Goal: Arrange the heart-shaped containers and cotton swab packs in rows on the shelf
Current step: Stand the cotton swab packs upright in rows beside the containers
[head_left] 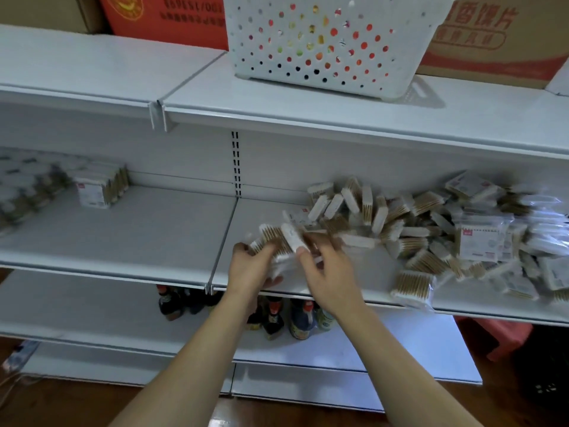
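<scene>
A jumbled heap of cotton swab packs (437, 229) covers the right half of the middle shelf (138, 229). My left hand (252, 266) and my right hand (326, 272) meet at the heap's left end, both gripping a bunch of swab packs (277, 238) held just above the shelf. At the far left, heart-shaped containers (21, 183) stand in rows, blurred. A short upright row of swab packs (101, 188) stands beside them.
A white perforated basket (326, 41) sits on the top shelf, with cardboard boxes (492, 35) behind it. Dark sauce bottles (277, 315) stand on the shelf below my hands. A red stool (498, 337) is at the lower right.
</scene>
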Demonstrator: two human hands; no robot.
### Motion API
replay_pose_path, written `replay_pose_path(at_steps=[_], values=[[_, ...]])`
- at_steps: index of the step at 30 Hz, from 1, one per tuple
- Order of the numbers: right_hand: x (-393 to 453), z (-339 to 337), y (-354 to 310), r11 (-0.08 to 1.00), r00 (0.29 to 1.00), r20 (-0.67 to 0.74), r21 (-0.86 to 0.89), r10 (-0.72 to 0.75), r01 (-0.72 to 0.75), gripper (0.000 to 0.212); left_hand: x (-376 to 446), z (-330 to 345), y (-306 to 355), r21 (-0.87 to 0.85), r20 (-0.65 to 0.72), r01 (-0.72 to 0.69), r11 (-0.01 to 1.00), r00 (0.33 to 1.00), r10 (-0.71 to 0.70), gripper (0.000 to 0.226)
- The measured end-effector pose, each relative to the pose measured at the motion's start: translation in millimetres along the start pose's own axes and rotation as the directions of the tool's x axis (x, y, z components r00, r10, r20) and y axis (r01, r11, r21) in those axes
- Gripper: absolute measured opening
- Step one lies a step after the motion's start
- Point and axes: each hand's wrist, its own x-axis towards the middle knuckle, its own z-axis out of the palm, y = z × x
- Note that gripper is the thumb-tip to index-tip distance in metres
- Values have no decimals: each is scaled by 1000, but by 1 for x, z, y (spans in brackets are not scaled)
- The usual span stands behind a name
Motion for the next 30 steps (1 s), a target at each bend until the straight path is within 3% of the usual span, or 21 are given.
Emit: replay_pose_path(at_steps=[2, 6, 9, 12, 14, 16, 18, 22, 24, 26, 30], values=[[3, 11, -8, 1000, 999, 43, 22, 12, -13, 41, 3, -15, 3, 10, -48, -18, 1000, 999, 19, 48], [5, 40, -22, 992, 988, 154, -121, -21, 40, 68, 12, -44, 7, 18, -74, -13, 1000, 997, 14, 45], [4, 59, -33, 990, 989, 135, -119, -57, 73, 60, 16, -66, 11, 21, -62, -10, 1000, 998, 12, 49], [2, 73, -48, 1000, 1000, 4, 17, -13, 13, 31, 20, -90, 15, 67, -39, -2, 998, 999, 5, 48], [1, 79, -67, 984, 992, -83, 161, 94, -80, 9, 23, -110, 21, 97, -18, -2, 995, 1000, 4, 51], [1, 88, -87, 922, 970, -92, 343, 225, -182, 22, 29, -132, 28, 155, 10, 0, 988, 1000, -2, 60], [3, 98, -103, 854, 948, -73, 459, 311, -244, 22, 35, -155, 35, 175, 38, -2, 985, 999, -5, 58], [6, 128, -132, 776, 937, -101, 595, 333, -212, 5, 50, -204, 50, 171, 41, -24, 985, 999, 17, 55], [11, 146, -148, 711, 935, -53, 666, 349, -228, 18, 57, -226, 55, 152, 29, -30, 988, 999, 26, 56], [19, 163, -165, 694, 941, 47, 663, 336, -281, 32, 61, -243, 60, 119, 43, -36, 992, 999, 31, 45], [41, 192, -183, 739, 949, 106, 604, 298, -299, 26, 76, -269, 73, 129, 7, -61, 990, 998, 61, 51]])
